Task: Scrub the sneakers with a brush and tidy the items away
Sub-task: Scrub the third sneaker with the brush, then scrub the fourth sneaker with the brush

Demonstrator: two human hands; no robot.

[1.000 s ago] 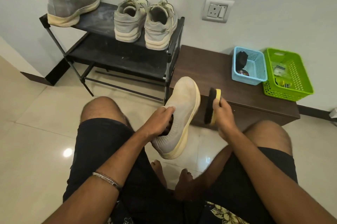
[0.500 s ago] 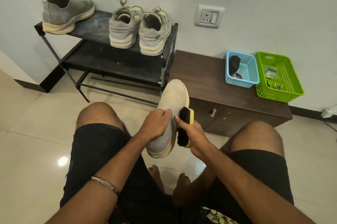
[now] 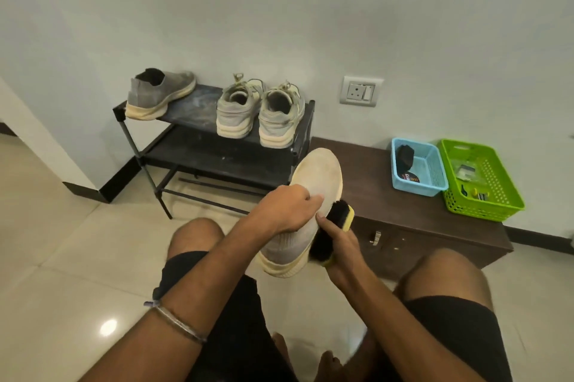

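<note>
I hold a grey knit sneaker (image 3: 315,186) up in front of me, its pale sole facing me and its toe pointing away. My left hand (image 3: 285,210) grips it from the left side. My right hand (image 3: 340,245) grips a brush (image 3: 330,226) with black bristles and a yellow back, the bristles against the sneaker's right side. The matching grey sneaker (image 3: 160,92) sits on the top left of the black shoe rack (image 3: 211,161). A pair of laced grey sneakers (image 3: 259,111) stands on the rack's right end.
A low dark wooden cabinet (image 3: 372,170) stands right of the rack. On it sit a blue basket (image 3: 419,169) with a dark item and a green basket (image 3: 481,179) with small items. A wall socket (image 3: 362,91) is above. My knees frame the tiled floor below.
My right hand brought the brush from apart on the right onto the sneaker's side. The view has tilted up, showing more wall.
</note>
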